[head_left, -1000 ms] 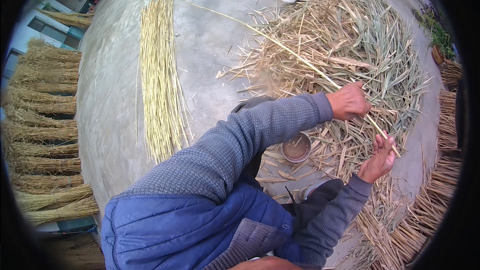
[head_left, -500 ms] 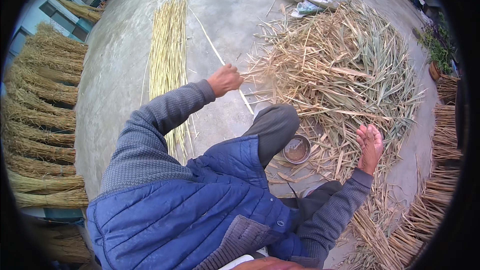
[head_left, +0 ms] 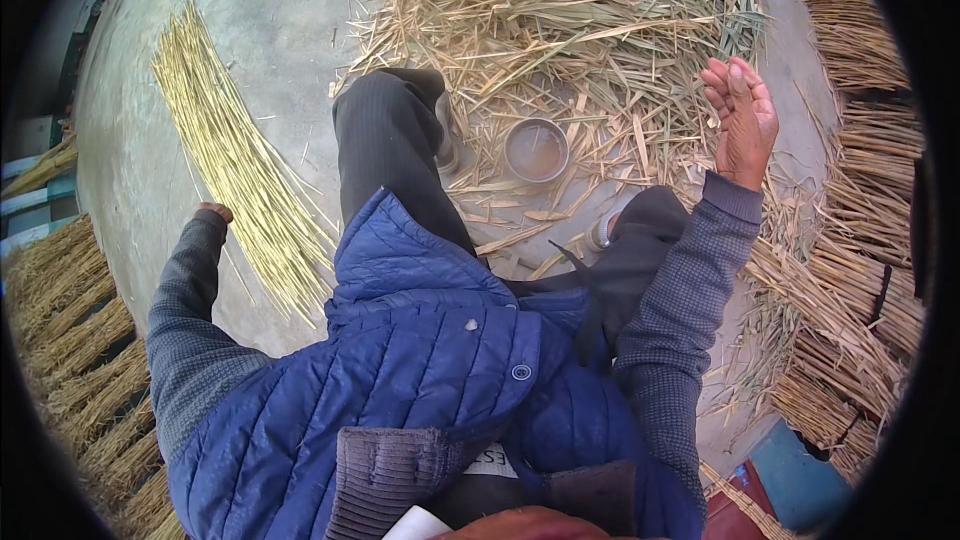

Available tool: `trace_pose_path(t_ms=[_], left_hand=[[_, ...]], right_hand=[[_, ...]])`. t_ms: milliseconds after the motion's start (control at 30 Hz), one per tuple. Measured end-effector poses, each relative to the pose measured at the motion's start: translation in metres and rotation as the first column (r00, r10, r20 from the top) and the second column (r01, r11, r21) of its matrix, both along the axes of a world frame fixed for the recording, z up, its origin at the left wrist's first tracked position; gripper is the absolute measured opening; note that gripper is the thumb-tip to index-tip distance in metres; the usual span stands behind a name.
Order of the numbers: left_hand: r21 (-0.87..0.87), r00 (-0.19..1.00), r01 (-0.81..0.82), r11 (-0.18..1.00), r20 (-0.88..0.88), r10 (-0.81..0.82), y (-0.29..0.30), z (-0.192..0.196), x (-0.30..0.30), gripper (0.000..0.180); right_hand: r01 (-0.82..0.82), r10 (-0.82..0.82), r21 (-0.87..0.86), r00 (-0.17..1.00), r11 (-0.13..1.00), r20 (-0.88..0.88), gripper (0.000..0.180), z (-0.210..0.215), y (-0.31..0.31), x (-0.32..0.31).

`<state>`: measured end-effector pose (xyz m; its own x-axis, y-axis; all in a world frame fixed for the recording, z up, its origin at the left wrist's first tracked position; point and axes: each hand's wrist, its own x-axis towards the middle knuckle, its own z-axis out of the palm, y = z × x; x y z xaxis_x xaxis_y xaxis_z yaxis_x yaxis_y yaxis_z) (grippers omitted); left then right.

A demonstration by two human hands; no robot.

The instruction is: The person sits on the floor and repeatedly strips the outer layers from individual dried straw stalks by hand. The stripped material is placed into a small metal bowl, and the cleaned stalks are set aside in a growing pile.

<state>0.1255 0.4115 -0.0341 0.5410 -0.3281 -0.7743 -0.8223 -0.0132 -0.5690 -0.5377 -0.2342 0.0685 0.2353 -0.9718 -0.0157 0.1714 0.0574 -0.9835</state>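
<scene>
My left hand (head_left: 215, 211) is at the left edge of a bundle of long pale yellow stalks (head_left: 235, 160) lying on the concrete. Its fingers are mostly hidden, so any hold on a stalk cannot be made out; a thin loose stalk lies along the floor beside it. My right hand (head_left: 744, 130) is raised at the right, palm turned inward, with its fingers loosely curled and partly apart. Nothing shows in its grasp. Below and beyond it spreads a large heap of dry leaves and husks (head_left: 560, 20), tan with some grey-green strips.
A round metal bowl (head_left: 537, 150) stands between my legs, among scattered husks. Bundles of brown stalks (head_left: 865, 140) line the right side. Bushy dried bundles (head_left: 90, 370) lie along the left. Red and teal objects (head_left: 790, 480) are at the lower right.
My left hand has moved from beside the leaf heap across to the far side of the yellow bundle. My right hand stays raised. The whole view has shifted, bringing the heap higher in the picture.
</scene>
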Motion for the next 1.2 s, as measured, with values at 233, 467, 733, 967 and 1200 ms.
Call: trace_pose_path(t_ms=[233, 467, 733, 967, 1200], left_hand=[[-0.861, 0.69, 0.462, 0.214, 0.197, -0.697, -0.431, 0.013, -0.124, 0.002], [-0.872, 0.325, 0.341, 0.35, -0.24, -0.915, -0.564, -0.146, -0.321, 0.005], [-0.774, 0.247, 0.378, 0.508, -0.444, -0.861, -0.504, -0.318, -0.405, 0.012], [-0.631, 0.327, 0.404, 0.662, -0.576, -0.749, -0.505, -0.357, -0.417, 0.014], [-0.797, 0.149, 0.329, 0.507, -0.486, -0.861, -0.544, -0.296, -0.431, 0.011]], right_hand=[[0.107, -0.109, -0.032, 0.988, 0.994, -0.106, 0.041, 0.01, 0.006, -0.004], [0.035, -0.052, -0.076, 0.97, 0.997, -0.237, 0.033, 0.003, 0.022, 0.002], [-0.044, 0.058, 0.041, 0.891, 0.998, -0.449, 0.035, -0.002, 0.028, 0.011], [0.005, -0.012, -0.021, 0.923, 1.0, -0.386, 0.036, 0.005, 0.022, -0.004], [0.483, -0.471, -0.038, 0.831, 0.875, -0.296, 0.032, 0.005, 0.024, -0.136]])
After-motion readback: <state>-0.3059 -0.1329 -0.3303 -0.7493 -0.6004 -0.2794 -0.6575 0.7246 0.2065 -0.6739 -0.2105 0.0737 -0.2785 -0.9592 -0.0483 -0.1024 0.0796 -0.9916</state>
